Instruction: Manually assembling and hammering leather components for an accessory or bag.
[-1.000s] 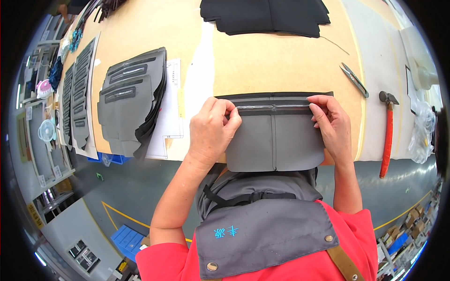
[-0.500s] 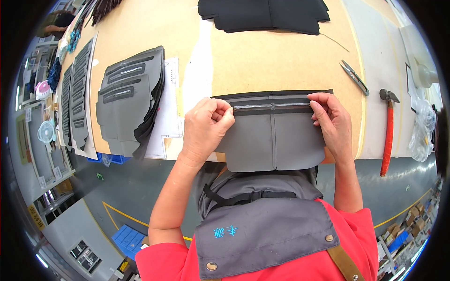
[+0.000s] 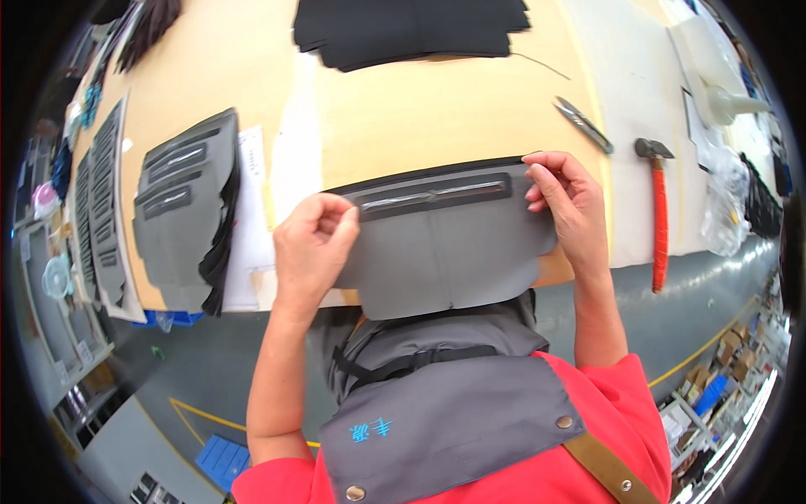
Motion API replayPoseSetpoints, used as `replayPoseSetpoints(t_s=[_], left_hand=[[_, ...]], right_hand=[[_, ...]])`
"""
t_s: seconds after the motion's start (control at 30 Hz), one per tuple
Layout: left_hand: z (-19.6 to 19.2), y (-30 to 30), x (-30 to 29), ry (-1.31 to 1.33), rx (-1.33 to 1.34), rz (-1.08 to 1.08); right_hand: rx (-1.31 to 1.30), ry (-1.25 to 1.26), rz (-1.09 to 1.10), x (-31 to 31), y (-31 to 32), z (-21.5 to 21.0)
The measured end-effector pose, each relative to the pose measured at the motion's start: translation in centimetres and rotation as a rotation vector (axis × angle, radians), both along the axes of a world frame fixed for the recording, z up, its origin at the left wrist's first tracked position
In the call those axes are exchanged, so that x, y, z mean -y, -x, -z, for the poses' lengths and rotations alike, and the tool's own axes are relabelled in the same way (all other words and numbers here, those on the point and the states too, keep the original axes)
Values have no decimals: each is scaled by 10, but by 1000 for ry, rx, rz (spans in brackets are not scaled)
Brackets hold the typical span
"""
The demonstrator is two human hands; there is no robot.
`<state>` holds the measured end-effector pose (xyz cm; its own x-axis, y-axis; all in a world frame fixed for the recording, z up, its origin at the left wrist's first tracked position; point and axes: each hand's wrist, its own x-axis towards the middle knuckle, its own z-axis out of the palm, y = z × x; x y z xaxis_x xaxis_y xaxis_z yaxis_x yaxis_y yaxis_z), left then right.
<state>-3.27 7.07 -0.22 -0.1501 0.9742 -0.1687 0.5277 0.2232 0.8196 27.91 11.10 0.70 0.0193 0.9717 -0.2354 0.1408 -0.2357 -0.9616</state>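
Observation:
A grey fabric panel (image 3: 445,260) with a dark top edge hangs over the table's front edge, in front of my apron. Near its top runs a black rectangular patch (image 3: 495,191) with a shiny, clear-looking strip (image 3: 403,200) along its middle. My left hand (image 3: 312,248) pinches the panel's upper left side between thumb and fingers. At the upper right corner my right hand (image 3: 573,202) is closed on the edge, thumb against the forefinger. The panel lies tilted slightly, its right end higher and farther away.
To the left lies a stack of similar grey panels (image 3: 180,244) over white paper (image 3: 250,218), with more slotted pieces (image 3: 107,210) beyond. Black cut pieces (image 3: 411,32) lie at the back. On the right are thread snips (image 3: 583,124), a red-handled hammer (image 3: 660,223) and a clear plastic bag (image 3: 727,214).
My fingers have shifted from the ends of the strip outward to the panel's upper edge. The panel has opened out flatter, showing the whole black patch. The view has turned somewhat.

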Motion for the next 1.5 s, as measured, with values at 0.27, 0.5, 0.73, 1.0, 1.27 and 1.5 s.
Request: replayPoseSetpoints(t_s=[0.27,0.5,0.73,1.0,1.27,1.5], left_hand=[[-12,2,-7,42,45,-43],[-9,21,4,-269,-448,106],[-5,11,6,-115,-308,64],[21,5,2,121,560,-28],[-21,-3,1,266,821,-114],[-18,-8,6,290,844,-135]], right_hand=[[862,-582,28,-24,-23,3],[1135,-582,-32,-52,-69,18],[1135,-706,-1,-55,-86,30],[253,-322,13,-14,-8,-7],[61,67,-480,8,59,-51],[-50,100,-507,15,64,-35]])
